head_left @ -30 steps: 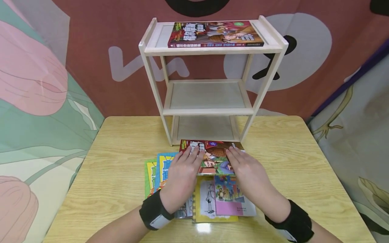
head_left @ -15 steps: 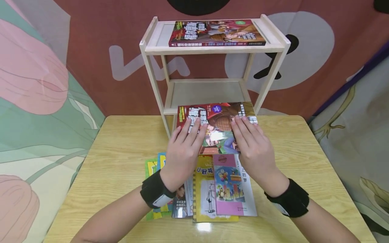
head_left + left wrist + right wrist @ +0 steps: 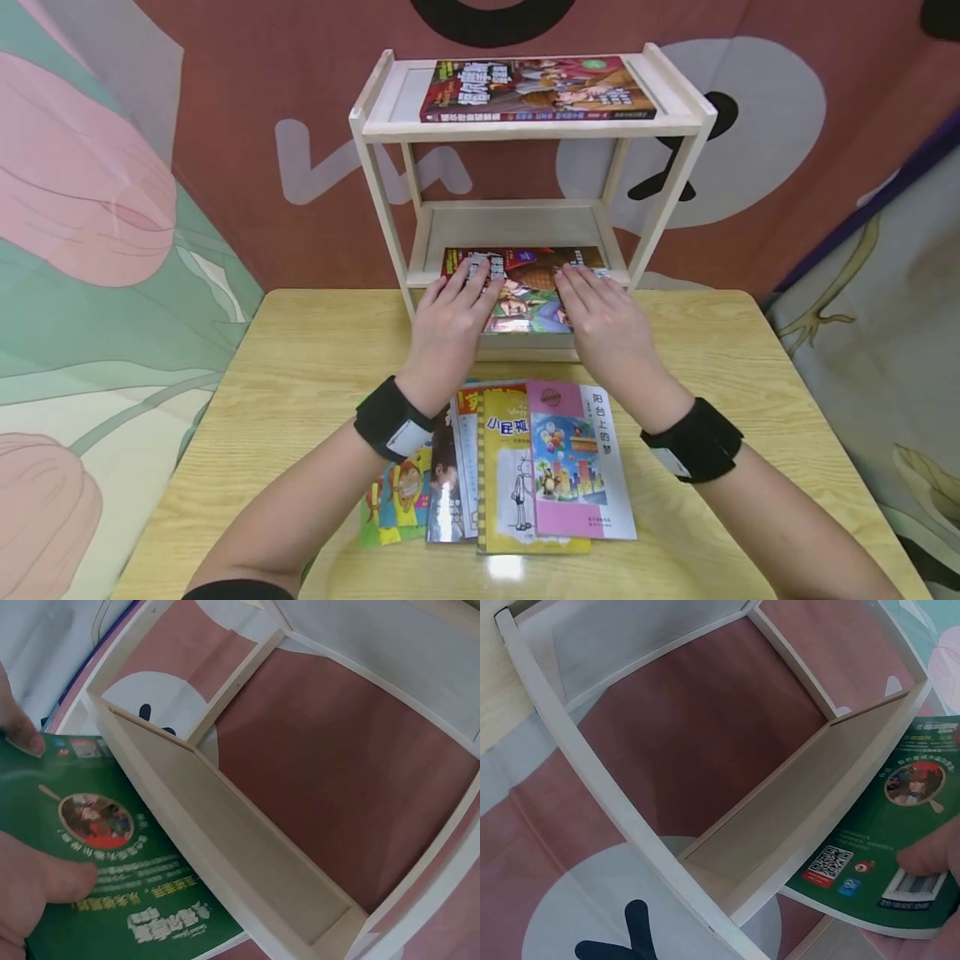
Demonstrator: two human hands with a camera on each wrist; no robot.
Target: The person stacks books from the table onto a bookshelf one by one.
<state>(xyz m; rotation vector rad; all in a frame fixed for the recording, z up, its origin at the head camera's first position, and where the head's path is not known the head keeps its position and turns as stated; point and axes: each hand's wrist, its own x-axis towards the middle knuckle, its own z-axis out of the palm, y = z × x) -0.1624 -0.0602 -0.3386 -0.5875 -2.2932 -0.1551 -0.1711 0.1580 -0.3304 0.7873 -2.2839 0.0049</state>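
A comic-style paperback book spans both hands, its far part over the front rail of the middle tier of a small wooden shelf. My left hand grips the book's left side, fingers on the colourful cover. My right hand holds the right side likewise. In the left wrist view, the left thumb presses the green back cover from below. The right thumb does the same beside the barcode in the right wrist view. The shelf's rail hides the book's far edge from below.
Another paperback lies on the top tier. On the table in front of the shelf, several books overlap: a pink-and-white one, a yellow one, a dark one and bright ones at left. Printed cloth surrounds the table.
Both hands have raised the book from just above the other books to the middle tier and moved it forward over the front rail. The books on the table now show more fully.
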